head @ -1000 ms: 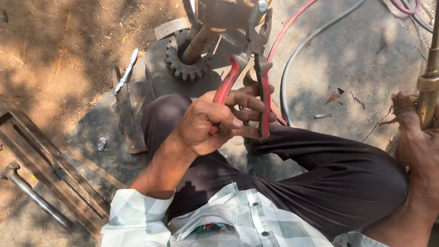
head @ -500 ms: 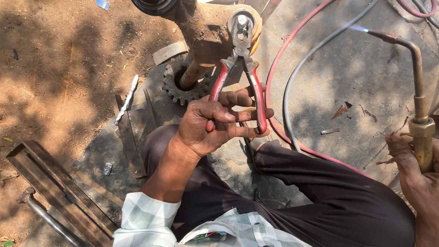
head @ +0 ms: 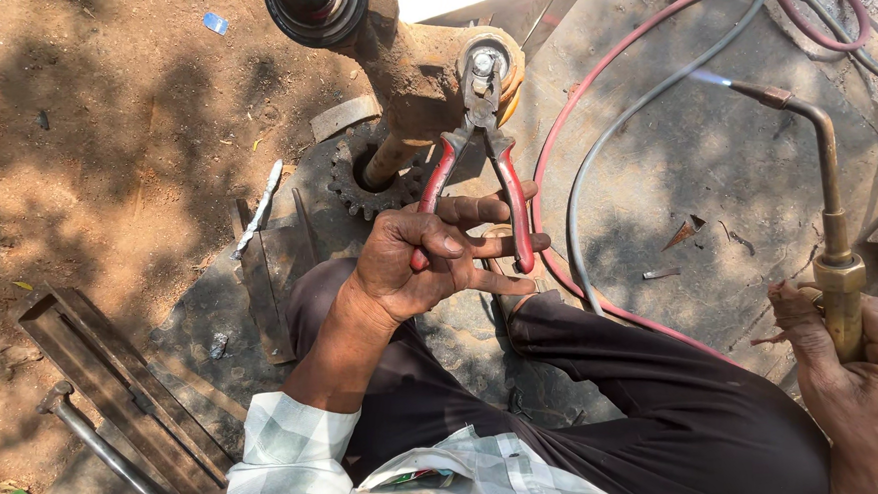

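From the head view, the left hand (head: 430,262) grips red-handled pliers (head: 479,155) whose nose clamps a nut (head: 484,64) on the rusty shaft (head: 410,73). The right hand (head: 866,375) is closed around a lit brass torch (head: 830,247). The flame (head: 709,78) points towards the hoses (head: 594,149), so a careless swing could scorch them, or the pliers could slip.

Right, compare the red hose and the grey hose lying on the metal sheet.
The red hose sweeps wide, from the top right corner round to beside the person's dark trouser leg; the grey hose runs inside it in a tighter arc. The red hose looks slightly thicker. Both lie loose on the metal sheet and bend the same way.
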A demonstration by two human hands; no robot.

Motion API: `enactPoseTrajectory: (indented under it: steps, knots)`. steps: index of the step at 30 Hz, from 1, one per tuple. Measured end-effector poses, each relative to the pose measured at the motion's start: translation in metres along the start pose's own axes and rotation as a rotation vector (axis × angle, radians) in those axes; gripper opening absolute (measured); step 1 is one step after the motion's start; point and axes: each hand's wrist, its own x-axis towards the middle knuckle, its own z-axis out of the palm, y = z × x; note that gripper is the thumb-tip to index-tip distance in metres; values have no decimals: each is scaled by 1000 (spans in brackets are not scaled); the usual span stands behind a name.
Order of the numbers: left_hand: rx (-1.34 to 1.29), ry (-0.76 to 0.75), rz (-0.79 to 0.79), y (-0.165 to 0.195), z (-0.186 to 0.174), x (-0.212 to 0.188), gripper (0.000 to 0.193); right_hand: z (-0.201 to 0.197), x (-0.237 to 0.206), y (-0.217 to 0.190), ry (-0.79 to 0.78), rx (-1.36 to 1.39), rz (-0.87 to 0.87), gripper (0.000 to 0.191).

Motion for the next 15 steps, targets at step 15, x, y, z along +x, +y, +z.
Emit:
enactPoseTrajectory:
  steps: [15]
  knots:
    - [1763,985,447,-54,44,-203,19,4,10,65,3,103,-134,18]
